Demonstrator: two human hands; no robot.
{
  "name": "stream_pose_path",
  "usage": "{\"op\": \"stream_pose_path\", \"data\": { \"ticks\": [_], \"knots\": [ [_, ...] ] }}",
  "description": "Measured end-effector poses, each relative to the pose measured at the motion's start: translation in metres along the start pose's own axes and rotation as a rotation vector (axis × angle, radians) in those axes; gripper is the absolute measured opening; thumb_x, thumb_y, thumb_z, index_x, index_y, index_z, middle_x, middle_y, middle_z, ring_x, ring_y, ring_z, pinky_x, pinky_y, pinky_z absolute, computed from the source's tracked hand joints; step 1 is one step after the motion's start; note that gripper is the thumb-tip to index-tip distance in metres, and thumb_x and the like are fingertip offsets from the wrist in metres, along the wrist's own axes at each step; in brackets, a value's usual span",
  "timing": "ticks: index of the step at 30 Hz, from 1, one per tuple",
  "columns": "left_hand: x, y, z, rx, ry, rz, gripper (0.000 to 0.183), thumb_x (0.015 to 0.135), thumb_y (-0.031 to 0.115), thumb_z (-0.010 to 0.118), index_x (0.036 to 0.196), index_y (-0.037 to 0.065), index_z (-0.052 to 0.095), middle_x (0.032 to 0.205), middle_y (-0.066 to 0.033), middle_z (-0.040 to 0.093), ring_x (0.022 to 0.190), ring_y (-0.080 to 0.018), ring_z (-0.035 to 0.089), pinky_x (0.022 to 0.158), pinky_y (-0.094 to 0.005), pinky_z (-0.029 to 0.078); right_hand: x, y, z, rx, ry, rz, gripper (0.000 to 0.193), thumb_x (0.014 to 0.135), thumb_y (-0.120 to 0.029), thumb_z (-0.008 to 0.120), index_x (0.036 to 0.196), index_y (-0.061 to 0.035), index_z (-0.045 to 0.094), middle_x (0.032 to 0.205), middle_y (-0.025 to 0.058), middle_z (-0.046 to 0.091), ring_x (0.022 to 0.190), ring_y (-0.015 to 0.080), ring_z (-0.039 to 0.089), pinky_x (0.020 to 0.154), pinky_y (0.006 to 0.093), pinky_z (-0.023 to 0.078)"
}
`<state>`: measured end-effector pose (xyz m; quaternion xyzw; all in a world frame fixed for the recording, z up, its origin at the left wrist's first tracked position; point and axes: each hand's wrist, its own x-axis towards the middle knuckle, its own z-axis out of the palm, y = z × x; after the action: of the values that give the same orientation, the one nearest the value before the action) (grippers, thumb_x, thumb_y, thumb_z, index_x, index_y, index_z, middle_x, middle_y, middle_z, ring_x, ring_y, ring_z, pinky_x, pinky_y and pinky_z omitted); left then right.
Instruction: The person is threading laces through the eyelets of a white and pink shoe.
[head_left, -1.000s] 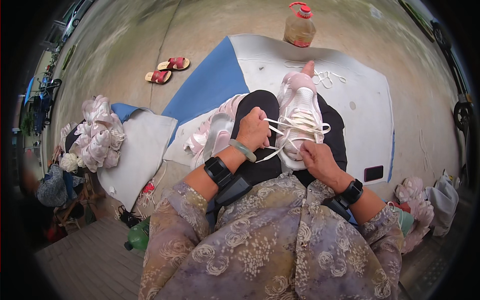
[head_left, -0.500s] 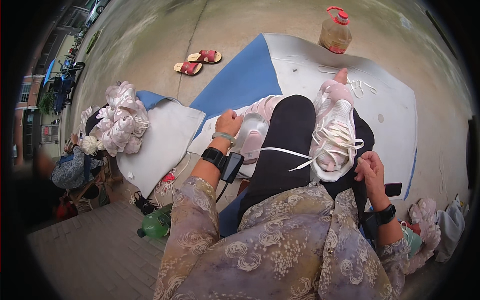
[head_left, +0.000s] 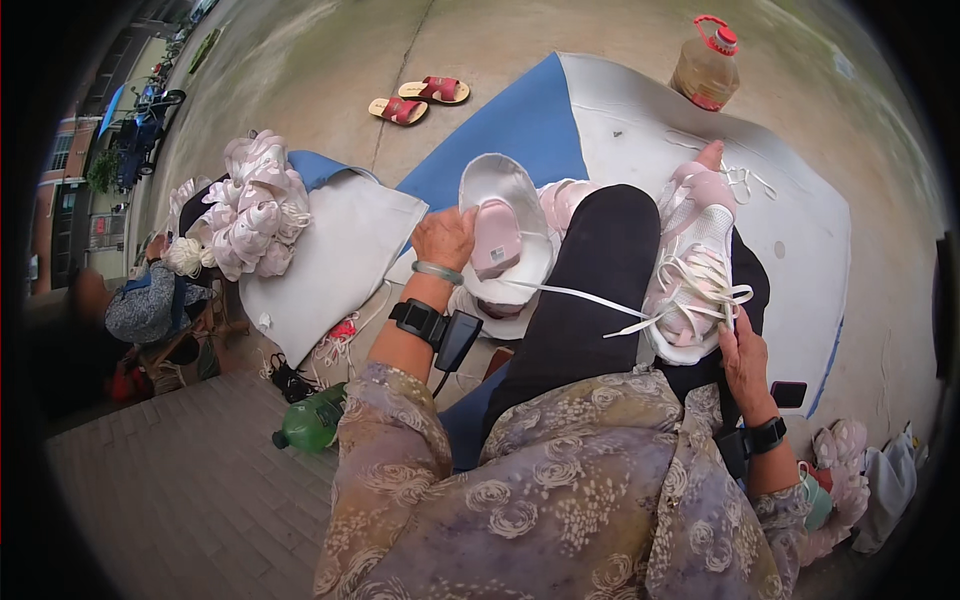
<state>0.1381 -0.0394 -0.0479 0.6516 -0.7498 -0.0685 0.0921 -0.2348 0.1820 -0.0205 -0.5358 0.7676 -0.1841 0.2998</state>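
Note:
A pink-and-white sneaker (head_left: 698,240) lies along my right thigh, toe away from me, loosely threaded with a white shoelace (head_left: 690,285). At its near right side, the fingers of my right hand (head_left: 745,360) are closed on a hanging part of that lace. My left hand (head_left: 445,238) grips the left edge of a white, cap-like shoe piece (head_left: 540,235), tilted up beside my left knee. A pink pad (head_left: 498,240) with a small label shows inside it. One lace end stretches leftward across my thigh to this piece.
White and blue sheeting (head_left: 800,225) covers the ground. Red slippers (head_left: 433,90) and an oil jug (head_left: 706,70) stand farther off. At left are piled shoe uppers (head_left: 265,205), a green bottle (head_left: 312,420) and another person (head_left: 150,305); a phone (head_left: 789,394) lies at right.
My left hand has raised and tilted the white shoe piece, showing more of its inside. The right hand has moved from beside the sneaker up to its lace. The whole view has shifted slightly.

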Motion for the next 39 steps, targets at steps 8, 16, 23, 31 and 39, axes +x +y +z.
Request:
{"op": "stream_pose_path", "data": {
  "ticks": [8,16,23,31,39],
  "knots": [
    [-0.008,0.088,-0.132,-0.954,0.004,0.077,0.030,0.082,0.025,0.061,0.073,-0.003,0.065,0.055,-0.0004,0.055,0.053,-0.0069,0.044,0.050,-0.0251,0.040,0.006,-0.005,-0.005,0.451,-0.027,0.137,0.030,0.092,-0.029,0.047,0.110,-0.0065,0.055,0.058,0.0020,0.050,0.047,0.0098,0.047,0.043,0.0240,0.040],
    [0.015,0.131,-0.107,-0.822,-0.135,0.057,0.039,0.085,0.033,0.056,0.073,-0.003,0.063,0.055,0.0006,0.055,0.049,-0.0103,0.046,0.047,-0.0287,0.040,0.031,-0.017,-0.003,0.615,-0.095,0.140,0.035,0.092,-0.033,0.047,0.104,-0.0019,0.056,0.061,0.0007,0.048,0.043,0.0069,0.044,0.038,0.0204,0.038],
    [-0.040,0.052,-0.083,-1.012,-0.423,0.412,0.068,0.079,0.024,0.066,0.133,-0.003,0.034,0.127,-0.0110,0.047,0.117,-0.0193,0.046,0.100,-0.0338,0.034,0.025,-0.012,-0.002,0.664,-0.071,0.141,0.036,0.093,-0.032,0.047,0.111,-0.0014,0.052,0.064,0.0027,0.052,0.042,0.0074,0.046,0.038,0.0211,0.039],
    [-0.071,0.055,-0.045,-1.469,-0.727,-0.024,0.065,0.072,0.020,0.074,0.124,-0.001,0.042,0.113,-0.0093,0.057,0.104,-0.0172,0.054,0.090,-0.0306,0.042,0.026,-0.013,-0.006,0.633,-0.068,0.168,0.034,0.093,-0.031,0.047,0.110,-0.0014,0.051,0.062,0.0038,0.053,0.042,0.0084,0.047,0.038,0.0219,0.039],
    [-0.058,0.120,-0.070,-1.624,-0.603,-0.079,0.051,0.074,0.007,0.072,0.115,-0.002,0.044,0.108,-0.0126,0.059,0.099,-0.0176,0.058,0.088,-0.0293,0.045,0.025,-0.011,-0.007,0.596,-0.116,0.163,0.037,0.093,-0.036,0.044,0.112,-0.0054,0.051,0.062,0.0014,0.052,0.042,0.0077,0.049,0.037,0.0202,0.038]
  ]
}}
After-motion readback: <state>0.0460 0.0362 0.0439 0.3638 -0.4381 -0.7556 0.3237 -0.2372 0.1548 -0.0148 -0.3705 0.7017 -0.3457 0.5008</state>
